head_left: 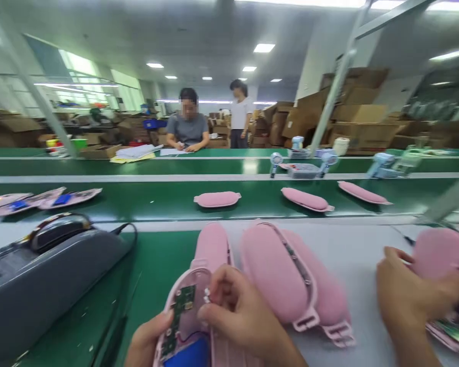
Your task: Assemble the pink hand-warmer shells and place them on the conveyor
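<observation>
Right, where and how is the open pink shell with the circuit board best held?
Probably by the left rim of the pink shell, from the left, as the left hand does: the raised edge gives purchase, while the circuit board and blue block occupy the inside.

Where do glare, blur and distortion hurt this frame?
Head view: ceiling light blown out, glare on the green belt; head view: another person's hands look soft; head view: posts lean outward, likely wide-angle; head view: white piece at the right hand too small to identify.
</observation>
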`<control>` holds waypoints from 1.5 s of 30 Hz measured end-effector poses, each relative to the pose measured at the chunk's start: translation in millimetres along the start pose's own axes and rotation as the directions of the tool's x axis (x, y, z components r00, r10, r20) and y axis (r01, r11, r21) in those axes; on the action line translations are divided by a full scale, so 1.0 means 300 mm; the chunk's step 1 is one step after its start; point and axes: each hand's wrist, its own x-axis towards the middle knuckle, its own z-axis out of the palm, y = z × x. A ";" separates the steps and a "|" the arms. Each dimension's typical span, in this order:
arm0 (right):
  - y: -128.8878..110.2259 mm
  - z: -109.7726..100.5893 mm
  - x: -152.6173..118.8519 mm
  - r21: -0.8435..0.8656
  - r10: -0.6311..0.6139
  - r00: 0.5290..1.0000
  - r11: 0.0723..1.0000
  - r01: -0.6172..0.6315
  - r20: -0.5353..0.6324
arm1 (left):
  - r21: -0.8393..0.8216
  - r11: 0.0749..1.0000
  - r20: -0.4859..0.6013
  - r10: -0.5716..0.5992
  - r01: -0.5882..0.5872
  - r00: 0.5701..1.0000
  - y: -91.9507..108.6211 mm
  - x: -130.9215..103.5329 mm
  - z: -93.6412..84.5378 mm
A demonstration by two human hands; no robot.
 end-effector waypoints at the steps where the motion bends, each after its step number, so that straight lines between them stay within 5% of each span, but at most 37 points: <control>1: 0.003 -0.001 0.001 -0.022 0.026 0.999 0.999 -0.026 0.021 | 0.000 1.000 -0.030 0.025 -0.025 0.999 0.004 0.004 -0.013; 6: 0.029 -0.007 -0.012 -0.180 0.103 0.991 0.980 -0.086 0.089 | 0.018 0.997 0.007 0.075 -0.075 0.997 -0.004 0.046 -0.014; 13: 0.042 -0.010 -0.025 -0.361 -0.106 0.993 0.925 0.120 0.058 | -0.080 0.995 0.149 0.072 -0.061 0.986 -0.001 0.046 0.022; 18: 0.022 -0.013 -0.039 -0.462 -0.184 0.963 0.849 0.256 0.195 | -0.092 0.986 0.147 0.153 -0.140 0.977 -0.005 0.041 0.011; 21: 0.001 -0.017 -0.034 -0.413 -0.115 0.968 0.888 0.202 0.225 | -0.079 0.983 0.117 0.176 -0.167 0.977 -0.013 0.041 -0.005; 28: -0.023 0.002 0.016 -0.264 0.241 0.957 0.945 -0.194 0.162 | -0.072 0.992 0.115 0.115 -0.108 0.987 -0.038 0.084 -0.049; 36: -0.021 0.058 -0.008 -0.347 0.071 0.995 0.937 -0.043 0.066 | -0.047 0.970 0.037 0.240 -0.238 0.970 -0.021 0.041 0.015; 45: -0.030 0.097 -0.049 -0.504 -0.014 1.000 0.864 0.018 0.013 | 0.074 0.968 -0.022 0.241 -0.238 0.970 -0.023 0.002 0.003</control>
